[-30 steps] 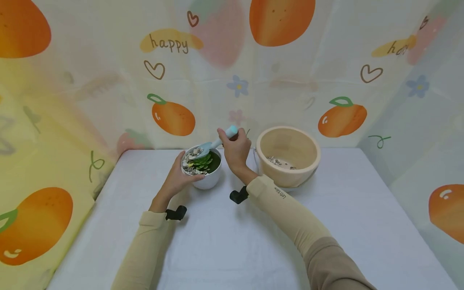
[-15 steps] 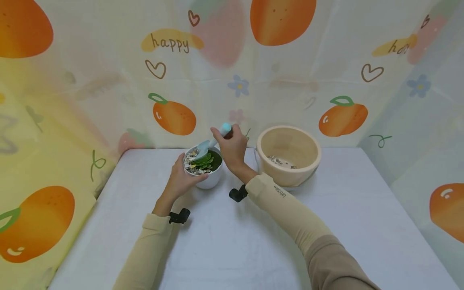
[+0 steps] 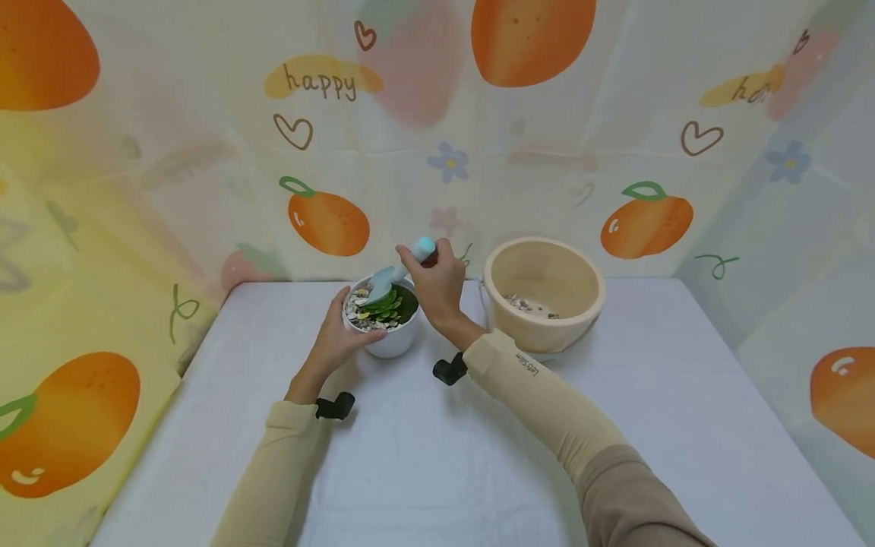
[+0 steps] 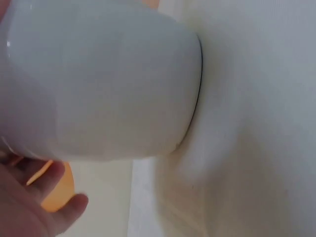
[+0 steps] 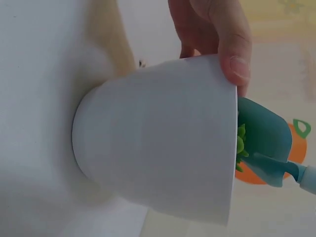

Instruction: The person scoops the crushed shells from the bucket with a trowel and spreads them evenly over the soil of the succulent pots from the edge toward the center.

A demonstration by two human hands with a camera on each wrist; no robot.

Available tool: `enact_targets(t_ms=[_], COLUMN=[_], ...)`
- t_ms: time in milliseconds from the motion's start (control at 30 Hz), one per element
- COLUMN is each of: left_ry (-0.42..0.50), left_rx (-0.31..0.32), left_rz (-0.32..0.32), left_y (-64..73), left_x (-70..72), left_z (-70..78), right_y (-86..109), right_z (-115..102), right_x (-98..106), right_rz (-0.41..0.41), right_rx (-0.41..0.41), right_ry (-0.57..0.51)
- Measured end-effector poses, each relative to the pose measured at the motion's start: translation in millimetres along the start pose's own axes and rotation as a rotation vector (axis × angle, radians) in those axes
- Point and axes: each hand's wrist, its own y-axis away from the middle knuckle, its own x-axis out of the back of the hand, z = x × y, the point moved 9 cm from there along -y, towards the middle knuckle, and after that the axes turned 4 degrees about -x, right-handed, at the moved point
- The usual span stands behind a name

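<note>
White pot (image 3: 391, 343), gap to tub (image 3: 540, 334); trowel (image 3: 380, 285) at rim (image 5: 233, 148) (perhaps touching).

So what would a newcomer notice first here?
Probably the large printed orange fruits on the backdrop behind the table. Next, the white pot left of centre, gripped by the left hand, with a blue scoop over it in the right hand. Then the beige tub to its right.
</note>
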Motion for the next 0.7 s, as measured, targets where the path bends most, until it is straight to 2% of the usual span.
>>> enact_targets(t_ms=[100, 267, 433, 600, 700], left_ry=[-0.023, -0.09, -0.102, -0.007, 0.043], left_rx=[-0.008, 0.024, 0.042, 0.015, 0.026], left_rz=[0.04, 0.076, 0.039, -0.022, -0.045], left_y=[4.1, 11.5, 12.4, 4.3, 1.5], left_x=[-1.2, -3.9, -1.6, -1.2, -3.6], left_z=[4.9, 12.6, 13.4, 8.2, 4.8], right_y=[0.2, -0.1, 0.6, 0.6, 1.5], right_z=[-1, -4, -5, -6, -6], right_x=[0, 2, 1, 2, 2], right_rz=[0.01, 0.053, 0.051, 0.041, 0.036], right_rx=[0.011, 0.038, 0.043, 0.046, 0.055], right_ry=[-0.001, 0.012, 0.005, 0.007, 0.012])
